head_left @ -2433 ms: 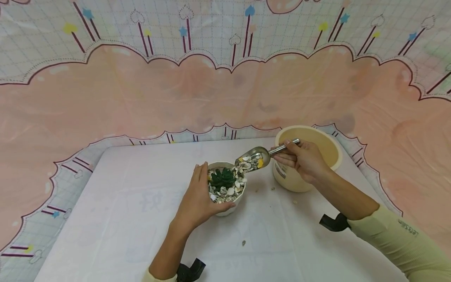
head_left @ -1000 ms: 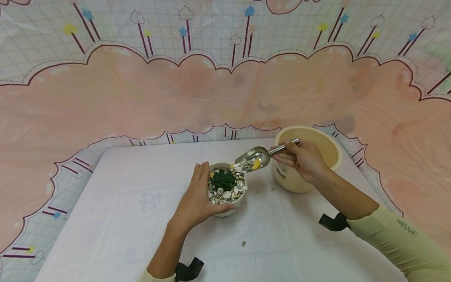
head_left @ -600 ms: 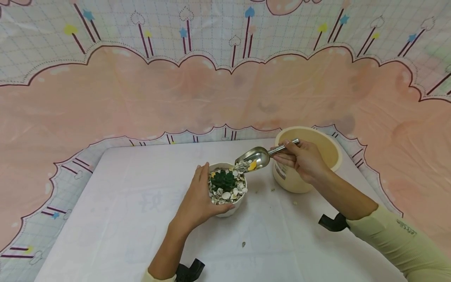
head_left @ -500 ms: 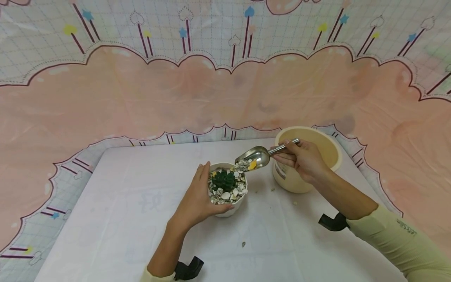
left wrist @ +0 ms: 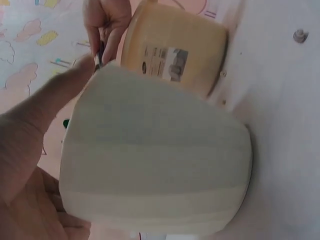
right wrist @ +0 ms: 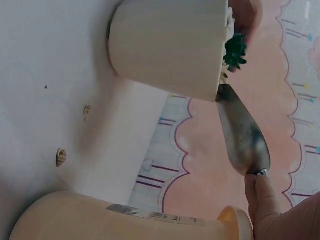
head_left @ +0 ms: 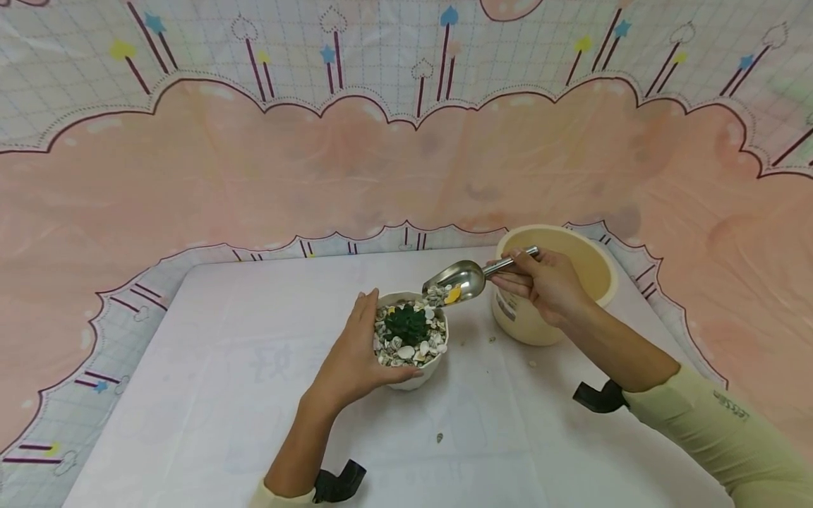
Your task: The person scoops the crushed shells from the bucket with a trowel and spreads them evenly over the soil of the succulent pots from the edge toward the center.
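My left hand [head_left: 353, 360] holds a white faceted flower pot [left wrist: 160, 150] from its left side, thumb along the near rim and fingers behind. In the pot a green succulent [head_left: 407, 324] stands among small shells and pebbles [head_left: 406, 352]. My right hand [head_left: 547, 288] pinches the handle of a metal scoop [head_left: 468, 277], whose lip rests at the pot's right rim, tilted down toward it. A small heap of shells [head_left: 438, 295] and a yellow piece [head_left: 454, 293] lie in the scoop. In the right wrist view the scoop's underside shows against the rim.
A cream bucket [head_left: 526, 330] with a label stands behind and below my right hand; its contents are hidden. Loose shells [right wrist: 61, 157] lie on the white table [head_left: 254, 395], one small shell [head_left: 440, 437] nearer the front. A patterned cloth [head_left: 317, 176] hangs behind.
Shells have slid out of the scoop into the pot, leaving less in it. The pot has turned slightly and shifted a little right, and the succulent with it. Both hands keep their hold.
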The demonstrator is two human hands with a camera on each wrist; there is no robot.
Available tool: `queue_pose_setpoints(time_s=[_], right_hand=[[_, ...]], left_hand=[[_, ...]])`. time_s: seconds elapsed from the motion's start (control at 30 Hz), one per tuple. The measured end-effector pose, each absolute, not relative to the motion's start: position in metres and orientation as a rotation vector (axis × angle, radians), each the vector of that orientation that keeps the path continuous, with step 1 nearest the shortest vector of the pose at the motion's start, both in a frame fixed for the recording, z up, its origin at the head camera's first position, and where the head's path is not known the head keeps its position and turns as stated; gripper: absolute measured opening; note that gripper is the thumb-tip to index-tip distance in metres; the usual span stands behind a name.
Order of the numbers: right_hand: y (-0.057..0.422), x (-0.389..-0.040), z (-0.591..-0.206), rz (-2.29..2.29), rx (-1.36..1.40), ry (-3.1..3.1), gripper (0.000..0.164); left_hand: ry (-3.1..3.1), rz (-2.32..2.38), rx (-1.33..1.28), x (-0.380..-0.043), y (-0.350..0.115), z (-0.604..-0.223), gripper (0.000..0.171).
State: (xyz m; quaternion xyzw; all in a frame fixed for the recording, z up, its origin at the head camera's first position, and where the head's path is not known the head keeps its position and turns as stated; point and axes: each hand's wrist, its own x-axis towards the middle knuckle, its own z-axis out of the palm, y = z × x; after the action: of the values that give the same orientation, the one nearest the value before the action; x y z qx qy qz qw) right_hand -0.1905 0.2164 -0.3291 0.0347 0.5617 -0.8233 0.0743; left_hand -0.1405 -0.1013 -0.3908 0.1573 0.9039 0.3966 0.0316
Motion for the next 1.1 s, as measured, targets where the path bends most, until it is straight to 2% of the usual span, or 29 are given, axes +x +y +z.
queue_pose_setpoints(time_s=[0.23, 0.7, 0.93, 1.1], right_hand=[[0.2166, -0.1903, -0.3284, -2.472, 0.119, 1.675, 0.019], [0.2134, -0.191, -0.327, -2.487, 0.099, 1.655, 0.017], [0.2126, -0.1912, -0.3249, -2.51, 0.104, 1.623, 0.02], [0.2122, -0.192, -0.3245, -2.51, 0.11, 1.62, 0.019]], left_hand=[[2.924, 1.167, 0.466, -0.1326, -0.0933, -0.3936, 0.141], [2.794, 1.188, 0.548, -0.1423, -0.0997, -0.3929, 0.137], [2.856, 1.166, 0.479, -0.1346, -0.0948, -0.3908, 0.142], [2.904, 1.158, 0.491, -0.1327, -0.0924, -0.3913, 0.139]])
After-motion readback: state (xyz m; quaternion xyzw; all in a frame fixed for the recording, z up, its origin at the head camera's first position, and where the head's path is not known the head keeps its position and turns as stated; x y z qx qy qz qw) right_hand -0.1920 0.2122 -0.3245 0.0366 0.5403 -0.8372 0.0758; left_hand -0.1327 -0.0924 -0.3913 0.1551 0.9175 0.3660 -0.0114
